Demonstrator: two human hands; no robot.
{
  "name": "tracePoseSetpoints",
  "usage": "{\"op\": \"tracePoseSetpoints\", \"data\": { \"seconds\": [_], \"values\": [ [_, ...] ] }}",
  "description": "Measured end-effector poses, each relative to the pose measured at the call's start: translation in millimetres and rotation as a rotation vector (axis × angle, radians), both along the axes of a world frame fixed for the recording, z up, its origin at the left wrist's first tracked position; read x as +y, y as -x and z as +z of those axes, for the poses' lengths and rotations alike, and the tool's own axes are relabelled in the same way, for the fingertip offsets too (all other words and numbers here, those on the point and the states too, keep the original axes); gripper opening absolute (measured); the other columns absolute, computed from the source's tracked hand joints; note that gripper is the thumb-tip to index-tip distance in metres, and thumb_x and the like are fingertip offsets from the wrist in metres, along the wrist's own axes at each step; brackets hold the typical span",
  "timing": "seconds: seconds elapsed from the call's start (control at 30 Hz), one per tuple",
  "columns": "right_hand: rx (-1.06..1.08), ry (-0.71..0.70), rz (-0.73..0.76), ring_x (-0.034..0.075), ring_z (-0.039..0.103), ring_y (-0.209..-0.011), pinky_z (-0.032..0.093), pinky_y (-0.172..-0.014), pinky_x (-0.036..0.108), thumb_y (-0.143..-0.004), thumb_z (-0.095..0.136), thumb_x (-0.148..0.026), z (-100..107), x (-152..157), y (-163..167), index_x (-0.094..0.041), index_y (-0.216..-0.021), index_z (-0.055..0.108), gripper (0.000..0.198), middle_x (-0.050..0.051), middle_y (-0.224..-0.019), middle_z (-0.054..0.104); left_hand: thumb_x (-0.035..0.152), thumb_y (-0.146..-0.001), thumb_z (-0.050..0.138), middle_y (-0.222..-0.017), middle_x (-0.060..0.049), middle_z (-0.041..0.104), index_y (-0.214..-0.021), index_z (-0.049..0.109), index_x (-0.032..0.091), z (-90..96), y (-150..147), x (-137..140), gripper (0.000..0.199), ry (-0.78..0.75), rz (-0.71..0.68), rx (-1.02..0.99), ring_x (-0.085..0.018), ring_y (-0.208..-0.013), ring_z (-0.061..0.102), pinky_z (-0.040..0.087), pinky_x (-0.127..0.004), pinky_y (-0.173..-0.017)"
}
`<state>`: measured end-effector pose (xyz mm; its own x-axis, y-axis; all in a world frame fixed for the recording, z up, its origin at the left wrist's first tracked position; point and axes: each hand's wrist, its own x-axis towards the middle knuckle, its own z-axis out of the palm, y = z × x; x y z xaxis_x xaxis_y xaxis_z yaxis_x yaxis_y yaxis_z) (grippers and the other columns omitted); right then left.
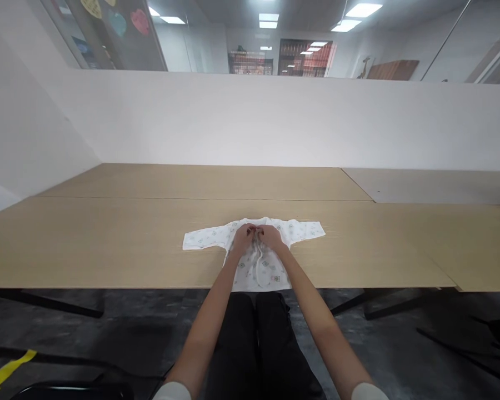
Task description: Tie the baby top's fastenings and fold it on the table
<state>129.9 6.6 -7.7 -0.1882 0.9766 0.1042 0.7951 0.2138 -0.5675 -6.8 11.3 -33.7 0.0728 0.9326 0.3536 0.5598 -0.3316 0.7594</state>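
A small white printed baby shirt (254, 247) lies flat near the front edge of the wooden counter (108, 239), sleeves spread to both sides. The left hand (244, 236) and right hand (270, 235) meet at its neckline, fingers pinched on the thin white tie strings (260, 261). A white partition wall (250, 116) stands behind the counter. No writing is readable.

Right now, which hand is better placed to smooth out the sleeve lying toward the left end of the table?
Left, probably. The left hand rests at the chest of the small white printed baby shirt, nearest that sleeve. The right hand would have to cross over it.
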Motion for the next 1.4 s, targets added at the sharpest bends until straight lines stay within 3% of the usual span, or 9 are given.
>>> {"op": "tracePoseSetpoints", "data": {
  "seconds": [0.17,0.37,0.5,0.67,0.87,1.1,1.4],
  "values": [
    [0.202,-0.09,-0.086,0.018,0.061,-0.075,0.045,-0.071,0.028,-0.076,0.053,-0.016,-13,-4,-11,-0.019,-0.082,0.07,0.018,0.004,-0.081,0.069,0.02,-0.084,0.051,-0.09,-0.007,0.069,-0.089,0.066,0.017,-3.2,-1,-3,0.017,0.03,0.022,-0.053,-0.018,-0.083,0.062,0.049,-0.034,-0.081],
    [0.455,-0.123,-0.119,0.016,0.059,-0.067,0.046,-0.066,0.027,-0.075,0.053,-0.028,-13,-8,-14,-0.019,-0.07,0.065,0.015,0.001,-0.07,0.066,0.018,-0.084,0.05,-0.091,-0.006,0.069,-0.092,0.066,0.018,-2.1,-2,-10,0.018,0.03,0.008,-0.086,-0.016,-0.079,0.062,0.05,-0.031,-0.079],
    [0.494,-0.093,-0.119,0.016,0.06,-0.065,0.048,-0.067,0.028,-0.068,0.056,-0.023,-17,-8,-11,-0.02,-0.076,0.065,0.012,0.0,-0.07,0.066,0.022,-0.085,0.051,-0.092,-0.006,0.069,-0.092,0.066,0.019,2.2,-1,-13,0.017,0.011,-0.02,-0.071,-0.016,-0.078,0.062,0.05,-0.031,-0.078],
    [0.615,-0.033,-0.081,0.015,0.062,-0.059,0.051,-0.062,0.027,-0.071,0.058,-0.025,-19,-8,-10,-0.019,-0.09,0.065,0.021,0.0,-0.07,0.068,0.023,-0.086,0.05,-0.093,-0.005,0.069,-0.094,0.065,0.019,5.8,-1,-15,0.018,0.02,-0.037,-0.069,-0.016,-0.078,0.063,0.05,-0.031,-0.078],
    [0.641,0.015,-0.064,0.015,0.066,-0.062,0.054,-0.064,0.028,-0.074,0.055,-0.021,-15,-12,-12,-0.019,-0.099,0.064,0.026,0.002,-0.077,0.072,0.024,-0.086,0.049,-0.092,-0.005,0.069,-0.094,0.064,0.019,6.8,0,-16,0.018,0.008,-0.082,-0.089,-0.015,-0.078,0.063,0.05,-0.029,-0.077],
    [0.479,-0.103,-0.015,0.015,0.064,-0.072,0.051,-0.074,0.029,-0.074,0.048,-0.017,-11,-15,-13,-0.02,-0.089,0.065,0.022,0.001,-0.079,0.071,0.027,-0.086,0.05,-0.091,-0.004,0.068,-0.094,0.063,0.018,8.6,-1,-17,0.017,0.044,-0.077,-0.119,-0.015,-0.078,0.063,0.049,-0.028,-0.076],
    [0.717,-0.049,-0.028,0.015,0.061,-0.067,0.051,-0.066,0.027,-0.064,0.057,-0.023,-8,-14,-8,-0.02,-0.072,0.053,0.01,-0.001,-0.069,0.062,0.028,-0.084,0.05,-0.085,-0.004,0.068,-0.087,0.063,0.016,8.8,0,-17,0.017,0.027,-0.092,-0.168,-0.014,-0.074,0.062,0.049,-0.027,-0.073]
  ]
}}
